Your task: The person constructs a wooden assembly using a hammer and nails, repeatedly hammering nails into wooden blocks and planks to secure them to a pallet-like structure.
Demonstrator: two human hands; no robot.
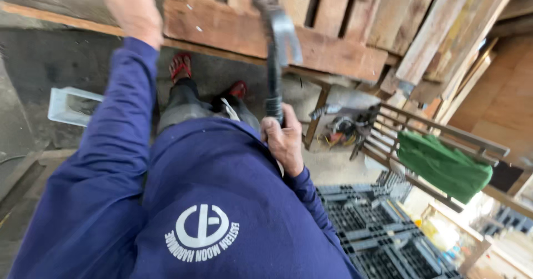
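**Hammer raised at the planks**

Above the person's lap, the right hand (284, 140) has its fingers (272, 130) wrapped tight around the black grip of a hammer (276, 51), which stands nearly upright, its steel head level with a worn plank (333, 48). The left hand (132, 7) is lifted near the plank's left end, blurred; whether its fingers are open I cannot tell. A white tray (69, 106) lies on the floor at left, a green cloth (441, 165) hangs over a rack at right.

A round white emblem (202, 232) with curved white lettering sits on the navy shirt front.
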